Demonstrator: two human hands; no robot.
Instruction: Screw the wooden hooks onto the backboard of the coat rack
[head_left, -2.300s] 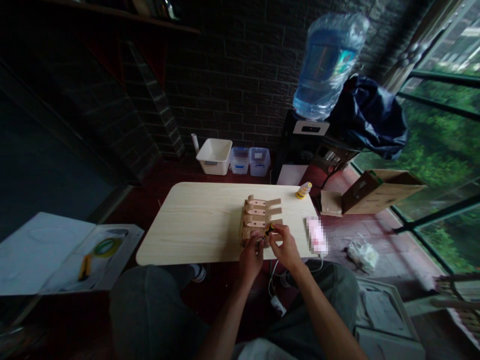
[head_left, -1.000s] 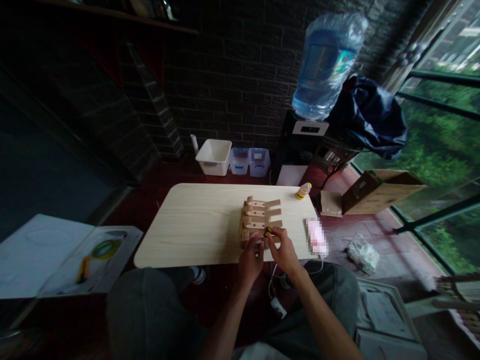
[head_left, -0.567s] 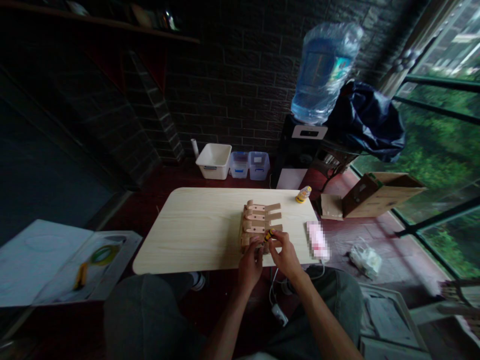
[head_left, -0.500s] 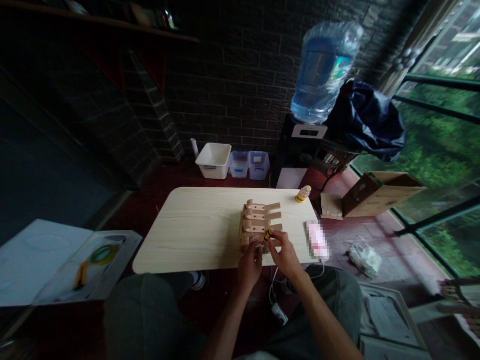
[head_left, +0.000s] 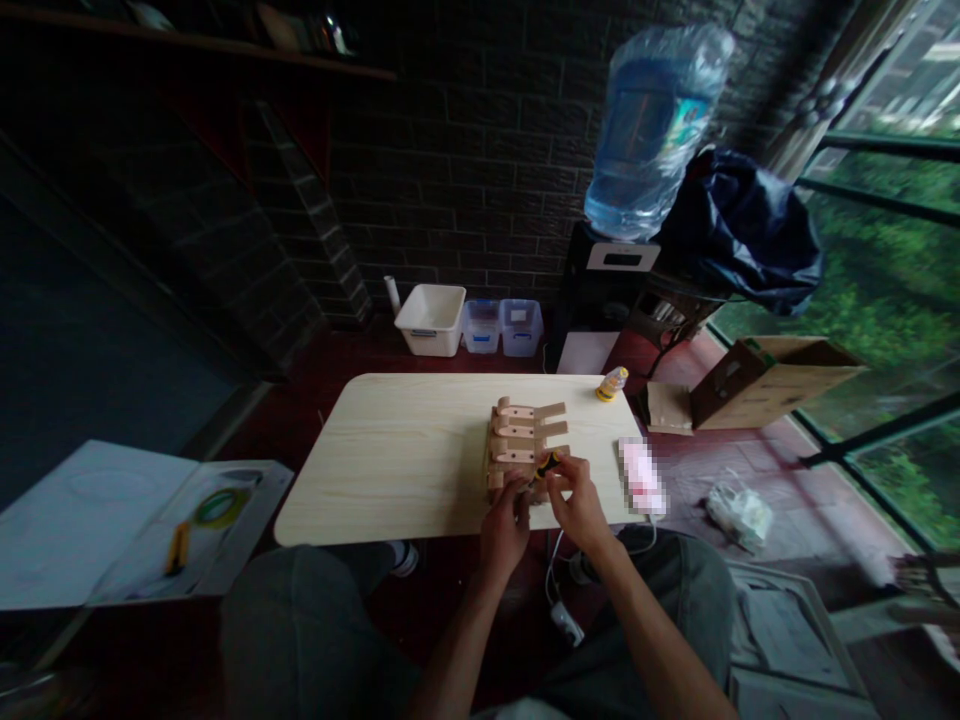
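Note:
A wooden piece with several parallel strips [head_left: 514,432] stands on the pale table [head_left: 405,440], right of its middle. My left hand [head_left: 505,522] is at its near end, fingers bent against the wood; whether they pinch a small part is too small to tell. My right hand [head_left: 579,500] is closed on a short yellow and black screwdriver [head_left: 548,464], which slants over the near right part of the wood. The tool's tip is hidden near my left fingertips.
A clear bottle with a yellow base [head_left: 611,385] stands at the back right corner. Near the right edge lies a pink blurred item [head_left: 642,476] with a white cable. Beyond the table are a white tub [head_left: 430,320], two clear bins and a water dispenser [head_left: 604,290].
The view has shifted slightly. The screwdriver is tilted differently in my right hand, whose fingers have moved a little on it. My left hand stays at the wood's near end.

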